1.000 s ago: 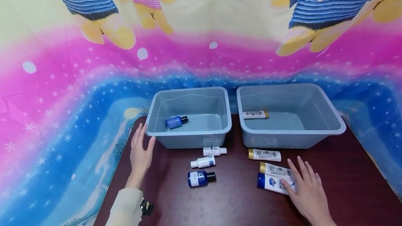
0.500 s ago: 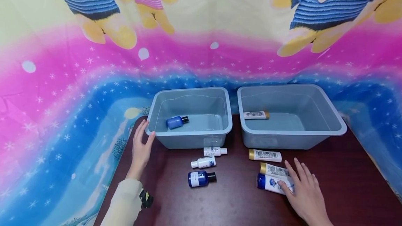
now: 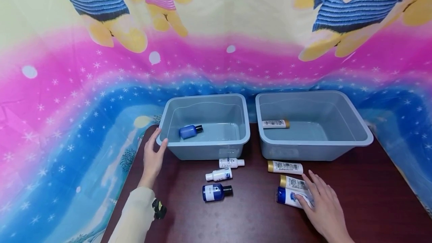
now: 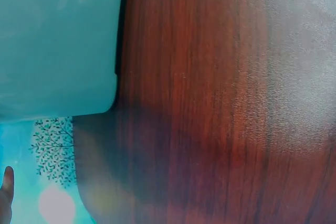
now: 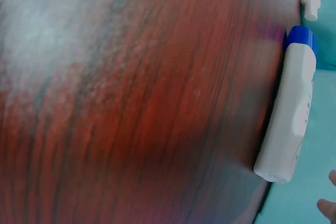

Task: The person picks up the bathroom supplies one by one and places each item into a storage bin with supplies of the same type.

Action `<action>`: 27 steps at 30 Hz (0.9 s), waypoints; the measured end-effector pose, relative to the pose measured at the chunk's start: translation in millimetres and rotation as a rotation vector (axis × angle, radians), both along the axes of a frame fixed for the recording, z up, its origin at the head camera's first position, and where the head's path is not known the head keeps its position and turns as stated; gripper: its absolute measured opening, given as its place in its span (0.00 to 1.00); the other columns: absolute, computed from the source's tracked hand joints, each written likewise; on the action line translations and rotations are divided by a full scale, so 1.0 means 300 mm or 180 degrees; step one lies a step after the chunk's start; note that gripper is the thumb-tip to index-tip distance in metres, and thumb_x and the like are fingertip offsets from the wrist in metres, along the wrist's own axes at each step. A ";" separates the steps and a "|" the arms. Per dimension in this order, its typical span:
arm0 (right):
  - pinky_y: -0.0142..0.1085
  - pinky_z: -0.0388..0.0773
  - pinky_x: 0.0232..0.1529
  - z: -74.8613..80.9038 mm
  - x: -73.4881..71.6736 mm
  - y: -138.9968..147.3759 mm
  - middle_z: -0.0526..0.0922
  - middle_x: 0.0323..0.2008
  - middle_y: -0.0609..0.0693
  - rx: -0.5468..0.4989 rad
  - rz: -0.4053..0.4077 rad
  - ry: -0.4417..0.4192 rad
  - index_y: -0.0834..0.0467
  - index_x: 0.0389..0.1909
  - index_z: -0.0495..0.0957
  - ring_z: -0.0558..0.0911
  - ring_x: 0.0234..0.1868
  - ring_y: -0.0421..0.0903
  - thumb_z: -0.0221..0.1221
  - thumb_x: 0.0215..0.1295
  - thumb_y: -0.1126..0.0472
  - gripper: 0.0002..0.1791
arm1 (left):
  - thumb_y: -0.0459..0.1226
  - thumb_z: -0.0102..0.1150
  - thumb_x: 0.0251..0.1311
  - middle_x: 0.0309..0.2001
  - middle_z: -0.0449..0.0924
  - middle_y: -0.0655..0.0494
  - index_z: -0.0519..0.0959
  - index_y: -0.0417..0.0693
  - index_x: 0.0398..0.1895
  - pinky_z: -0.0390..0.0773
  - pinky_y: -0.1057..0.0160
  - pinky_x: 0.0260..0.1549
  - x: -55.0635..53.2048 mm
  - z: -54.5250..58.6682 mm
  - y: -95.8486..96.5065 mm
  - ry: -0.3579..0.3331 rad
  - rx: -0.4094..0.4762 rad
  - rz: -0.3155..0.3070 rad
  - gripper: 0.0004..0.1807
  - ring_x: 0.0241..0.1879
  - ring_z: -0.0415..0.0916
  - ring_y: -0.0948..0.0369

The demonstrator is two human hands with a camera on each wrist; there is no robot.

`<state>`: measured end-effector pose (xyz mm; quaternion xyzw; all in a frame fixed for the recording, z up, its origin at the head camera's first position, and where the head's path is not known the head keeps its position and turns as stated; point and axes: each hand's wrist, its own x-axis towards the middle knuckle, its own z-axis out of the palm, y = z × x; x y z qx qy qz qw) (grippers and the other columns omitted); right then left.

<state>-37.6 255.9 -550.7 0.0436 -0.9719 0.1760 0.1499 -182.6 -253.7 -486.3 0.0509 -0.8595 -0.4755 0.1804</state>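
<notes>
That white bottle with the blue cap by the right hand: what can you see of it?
The white bottle looks like smooth plastic, with a blue cap on and blue print on its face. It lies flat on the dark table, cap toward the left, just nearer the person than a gold-capped tube. The right hand extends over its base end; whether it touches is hard to tell.

Left hand (image 3: 153,164) outstretched, thumb (image 3: 163,146) apart, right hand (image 3: 324,206) palm down, fingers (image 3: 316,183) extended
</notes>
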 end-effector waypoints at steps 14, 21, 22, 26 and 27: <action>0.28 0.43 0.65 0.007 -0.007 -0.091 0.70 0.61 0.49 -0.0112 0.0555 0.0452 0.50 0.62 0.69 0.69 0.58 0.51 0.64 0.52 0.47 0.35 | 0.52 0.54 0.61 0.65 0.62 0.63 0.67 0.67 0.63 0.54 0.47 0.62 -0.007 -0.035 0.021 0.0124 0.0624 0.0024 0.26 0.66 0.54 0.61; 0.29 0.47 0.64 0.000 -0.013 -0.144 0.71 0.61 0.48 -0.0128 0.0789 0.0472 0.49 0.62 0.70 0.70 0.58 0.50 0.63 0.54 0.46 0.33 | 0.43 0.55 0.63 0.67 0.60 0.51 0.65 0.50 0.66 0.55 0.43 0.60 0.031 0.035 0.054 0.0149 0.1010 -0.0142 0.27 0.67 0.52 0.53; 0.28 0.46 0.64 0.001 -0.015 -0.152 0.70 0.61 0.47 -0.0121 0.0811 0.0459 0.48 0.62 0.70 0.70 0.58 0.50 0.62 0.54 0.45 0.33 | 0.42 0.55 0.62 0.67 0.60 0.51 0.65 0.49 0.65 0.55 0.43 0.60 0.032 0.037 0.055 0.0160 0.1041 -0.0150 0.28 0.67 0.53 0.53; 0.27 0.44 0.64 0.007 -0.021 -0.182 0.70 0.61 0.45 -0.0135 0.0930 0.0414 0.47 0.63 0.69 0.70 0.59 0.49 0.62 0.54 0.45 0.33 | 0.40 0.55 0.63 0.67 0.60 0.49 0.65 0.46 0.65 0.53 0.42 0.61 0.035 0.048 0.063 0.0222 0.1101 -0.0150 0.27 0.66 0.53 0.52; 0.28 0.45 0.64 0.009 -0.022 -0.190 0.70 0.61 0.45 -0.0143 0.0961 0.0399 0.47 0.63 0.69 0.70 0.59 0.49 0.62 0.55 0.45 0.33 | 0.40 0.54 0.63 0.67 0.60 0.49 0.65 0.46 0.65 0.53 0.42 0.61 0.035 0.049 0.064 0.0236 0.1110 -0.0150 0.27 0.66 0.53 0.52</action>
